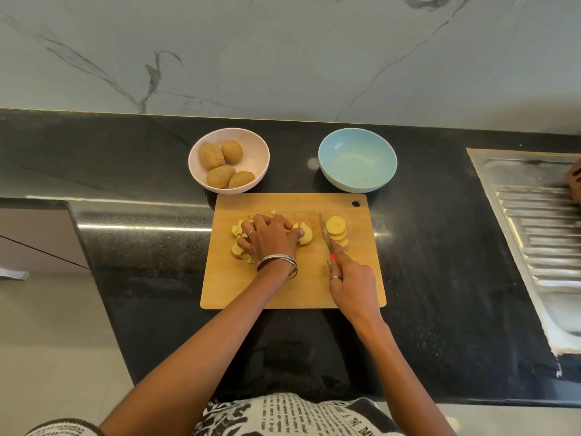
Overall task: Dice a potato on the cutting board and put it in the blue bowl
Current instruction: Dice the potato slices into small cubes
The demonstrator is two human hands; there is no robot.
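Black stone counter [440,247] under marble wall, cutting board [283,287] central: left hand [270,236] gripping yellow potato pieces [305,235], right hand [350,283] holding knife [325,232] beside slices [337,229], blue bowl [357,159] behind.

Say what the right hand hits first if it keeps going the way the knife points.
Likely nothing on the board: the right hand runs its knife between potato piece and slices. Beyond, probably the blue bowl.

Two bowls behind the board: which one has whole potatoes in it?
The pink bowl, behind the cutting board's left end, holds four whole unpeeled potatoes. The blue bowl, to its right, holds no potatoes.
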